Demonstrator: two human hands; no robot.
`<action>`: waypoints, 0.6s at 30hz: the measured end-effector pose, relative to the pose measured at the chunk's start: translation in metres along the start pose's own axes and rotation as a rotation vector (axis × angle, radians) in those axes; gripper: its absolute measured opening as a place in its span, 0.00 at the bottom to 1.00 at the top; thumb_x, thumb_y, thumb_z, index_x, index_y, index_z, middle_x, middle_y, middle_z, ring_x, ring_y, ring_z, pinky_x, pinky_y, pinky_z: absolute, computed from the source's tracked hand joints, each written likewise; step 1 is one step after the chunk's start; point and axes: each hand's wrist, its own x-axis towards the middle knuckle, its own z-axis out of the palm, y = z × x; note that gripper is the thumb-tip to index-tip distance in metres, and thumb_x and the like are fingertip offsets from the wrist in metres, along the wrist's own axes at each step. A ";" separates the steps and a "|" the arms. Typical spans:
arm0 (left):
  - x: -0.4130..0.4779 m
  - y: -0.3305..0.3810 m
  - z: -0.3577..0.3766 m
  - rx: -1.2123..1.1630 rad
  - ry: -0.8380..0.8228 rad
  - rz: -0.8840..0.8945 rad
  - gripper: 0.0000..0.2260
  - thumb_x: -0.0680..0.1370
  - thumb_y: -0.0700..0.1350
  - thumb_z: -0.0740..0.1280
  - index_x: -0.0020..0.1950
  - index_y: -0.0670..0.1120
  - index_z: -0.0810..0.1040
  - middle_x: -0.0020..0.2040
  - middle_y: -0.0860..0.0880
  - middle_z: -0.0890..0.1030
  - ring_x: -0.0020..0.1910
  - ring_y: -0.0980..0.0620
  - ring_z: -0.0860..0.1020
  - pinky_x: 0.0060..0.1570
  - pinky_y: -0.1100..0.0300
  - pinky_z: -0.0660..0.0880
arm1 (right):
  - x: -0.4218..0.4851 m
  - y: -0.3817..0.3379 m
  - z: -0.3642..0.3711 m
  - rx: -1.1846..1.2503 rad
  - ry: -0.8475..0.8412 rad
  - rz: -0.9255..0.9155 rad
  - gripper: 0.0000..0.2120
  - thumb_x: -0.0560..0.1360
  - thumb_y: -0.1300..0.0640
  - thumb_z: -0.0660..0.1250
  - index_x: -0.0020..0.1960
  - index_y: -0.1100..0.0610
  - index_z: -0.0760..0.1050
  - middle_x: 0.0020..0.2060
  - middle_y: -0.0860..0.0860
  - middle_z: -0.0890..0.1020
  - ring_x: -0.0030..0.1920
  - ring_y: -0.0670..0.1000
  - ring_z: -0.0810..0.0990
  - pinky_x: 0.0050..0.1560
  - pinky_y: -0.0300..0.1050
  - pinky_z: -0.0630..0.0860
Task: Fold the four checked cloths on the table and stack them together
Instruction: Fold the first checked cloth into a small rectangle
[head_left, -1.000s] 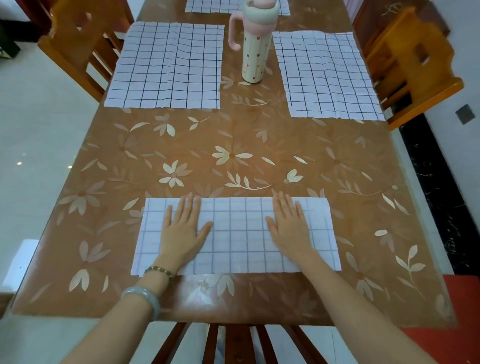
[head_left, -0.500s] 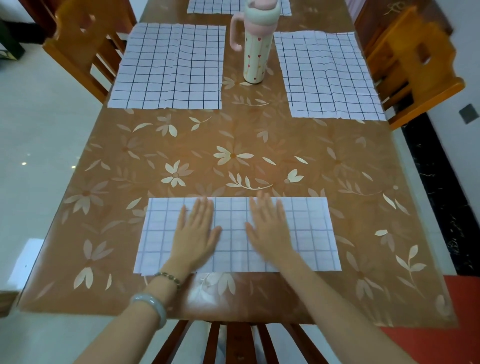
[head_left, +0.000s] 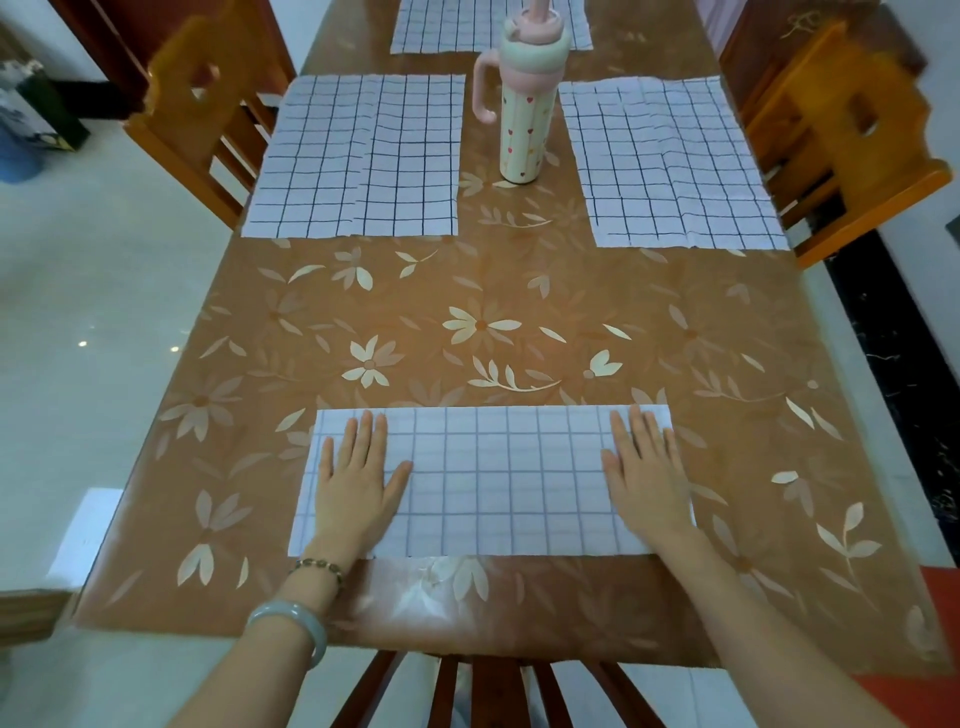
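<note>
My left hand (head_left: 358, 483) and right hand (head_left: 647, 478) lie flat with straight fingers, one on each end of the folded cloth (head_left: 498, 478) near my edge of the worktop (head_left: 467, 312). Farther off lie the left cloth (head_left: 358, 156), right cloth (head_left: 670, 161) and far cloth (head_left: 467, 26), spread open around a bottle (head_left: 522, 119).

Beyond the glossy, flower-patterned table (head_left: 519, 322) covering's near edge, the folded cloth (head_left: 498, 483) looks thin, matt woven fabric, while flanking wooden chairs (head_left: 208, 119) shine with varnish.
</note>
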 end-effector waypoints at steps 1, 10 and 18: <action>-0.001 -0.007 -0.003 -0.006 -0.003 -0.025 0.36 0.77 0.66 0.36 0.79 0.45 0.46 0.79 0.50 0.47 0.78 0.52 0.45 0.75 0.51 0.39 | -0.001 0.009 -0.003 -0.005 -0.010 0.019 0.38 0.75 0.38 0.26 0.77 0.55 0.52 0.76 0.55 0.56 0.76 0.55 0.51 0.75 0.54 0.46; 0.009 -0.014 -0.047 -0.342 0.028 -0.506 0.34 0.70 0.57 0.73 0.70 0.43 0.66 0.72 0.42 0.65 0.70 0.39 0.63 0.66 0.44 0.63 | 0.005 -0.026 -0.023 0.063 0.210 0.007 0.23 0.76 0.52 0.52 0.65 0.60 0.72 0.70 0.65 0.66 0.71 0.62 0.60 0.71 0.59 0.53; 0.012 -0.013 -0.054 -0.395 0.000 -0.645 0.34 0.67 0.59 0.74 0.66 0.44 0.68 0.67 0.41 0.67 0.66 0.38 0.64 0.63 0.43 0.66 | 0.000 -0.115 -0.015 0.217 0.154 -0.331 0.19 0.69 0.58 0.72 0.60 0.56 0.77 0.50 0.58 0.78 0.47 0.58 0.78 0.43 0.51 0.77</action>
